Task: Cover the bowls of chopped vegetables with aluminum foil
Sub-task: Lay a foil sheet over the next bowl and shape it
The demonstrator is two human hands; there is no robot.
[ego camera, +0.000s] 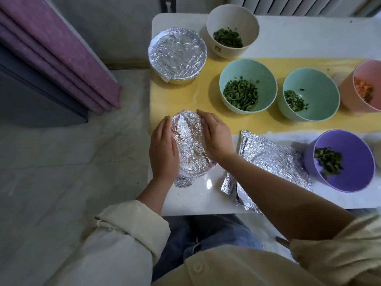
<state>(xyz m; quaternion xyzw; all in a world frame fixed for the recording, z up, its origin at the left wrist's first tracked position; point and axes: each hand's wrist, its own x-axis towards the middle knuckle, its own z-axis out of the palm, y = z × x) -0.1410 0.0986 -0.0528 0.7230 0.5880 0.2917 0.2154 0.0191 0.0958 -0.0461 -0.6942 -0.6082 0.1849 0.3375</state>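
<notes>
Bowls number seven on our tabletop (206, 195), and the only marking, a small print on the cream bowl (233, 17), is unreadable. Two are covered: a finished foil-covered bowl (177, 52) at the far left, and a near bowl (190, 141) whose foil our left hand (164, 149) and right hand (216, 135) press from either side with nearly straight fingers, gripping nothing. Chopped greens fill the cream, two teal (226, 79) (321, 83) and purple (350, 145) bowls; the pink bowl (365, 71) holds orange bits. Spare foil sheets (272, 162) lie beside the purple one.
</notes>
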